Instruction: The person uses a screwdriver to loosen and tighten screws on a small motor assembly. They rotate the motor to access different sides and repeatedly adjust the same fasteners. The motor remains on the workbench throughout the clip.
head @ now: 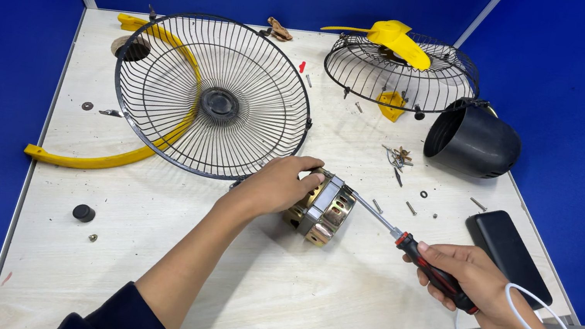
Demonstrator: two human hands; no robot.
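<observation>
While the left hand (280, 184) presses down with its fingers wrapped over the top of a small metal fan motor with a silver band and brass-coloured casing (322, 208), the right hand (473, 283) is closed around the red-and-black handle of a long screwdriver (405, 241) whose tip meets the motor's upper edge. That motor lies on its side near the middle of the pale wooden desk (139, 242), just in front of a large round black wire fan guard (213, 97) lying flat over a curved yellow plastic piece (106, 155). Judging by how things lie, the fan is already largely taken apart: a second black wire guard (401, 68) sits at the far edge with a yellow fan blade (398, 40) on it, a black plastic motor housing (473, 138) lies tipped beside it, and loose screws (399, 158) are scattered between. What seems left is the motor itself, whose casing looks closed. A black phone (510, 250) lies by the right hand.
</observation>
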